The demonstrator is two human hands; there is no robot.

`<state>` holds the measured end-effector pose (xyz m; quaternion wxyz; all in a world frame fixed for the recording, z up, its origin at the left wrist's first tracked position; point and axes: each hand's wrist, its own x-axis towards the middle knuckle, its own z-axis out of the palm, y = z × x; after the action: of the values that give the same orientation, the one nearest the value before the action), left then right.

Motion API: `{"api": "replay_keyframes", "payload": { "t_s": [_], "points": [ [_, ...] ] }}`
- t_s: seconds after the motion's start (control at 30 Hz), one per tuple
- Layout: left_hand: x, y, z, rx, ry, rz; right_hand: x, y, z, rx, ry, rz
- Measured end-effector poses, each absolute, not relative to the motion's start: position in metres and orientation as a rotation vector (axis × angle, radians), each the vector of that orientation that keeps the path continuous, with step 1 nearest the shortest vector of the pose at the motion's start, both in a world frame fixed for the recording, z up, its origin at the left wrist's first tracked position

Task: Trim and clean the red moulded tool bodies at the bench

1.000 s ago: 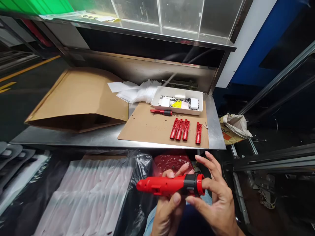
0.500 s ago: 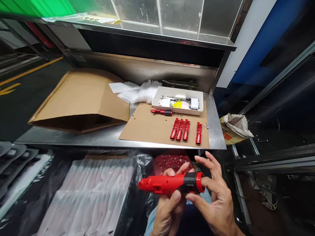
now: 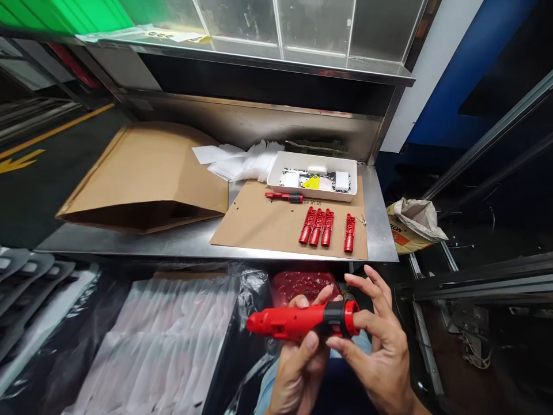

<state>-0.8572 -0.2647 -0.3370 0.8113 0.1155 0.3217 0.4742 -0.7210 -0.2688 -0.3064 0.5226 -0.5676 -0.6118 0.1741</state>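
A red plastic tubular housing [image 3: 285,324] with a black collar lies sideways in front of me, its narrow tip to the left. My left hand [image 3: 298,363] grips it from below, thumb on the near side and fingertips over the far side. At the red ring on its right end, my right hand [image 3: 380,346] pinches with index finger and thumb, the index fingertip at or just inside the rim. The other right fingers are raised and spread. On the cardboard sheet [image 3: 254,230] lie several red housings [image 3: 316,227] and a thinner red-and-black piece [image 3: 284,197].
A white tray [image 3: 276,183] with small black and white bits stands behind the housings. Left of it are white paper sheets [image 3: 254,161] and a large cardboard box [image 3: 151,167]. Rows of white-wrapped pieces [image 3: 164,340] fill a black-lined container at lower left. A sack [image 3: 417,225] stands at right.
The view has shifted slightly. Both hands keep nearly the same hold on the red housing, which has rolled or tilted a little.
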Motion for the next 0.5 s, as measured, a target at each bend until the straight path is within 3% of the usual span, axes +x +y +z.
{"api": "replay_keyframes", "payload": {
  "t_s": [0.5],
  "points": [
    [-0.8482,-0.2639,-0.3444,0.183,0.687,1.072,-0.7209,-0.2639,-0.3091,-1.412,-1.455,0.375]
  ]
}}
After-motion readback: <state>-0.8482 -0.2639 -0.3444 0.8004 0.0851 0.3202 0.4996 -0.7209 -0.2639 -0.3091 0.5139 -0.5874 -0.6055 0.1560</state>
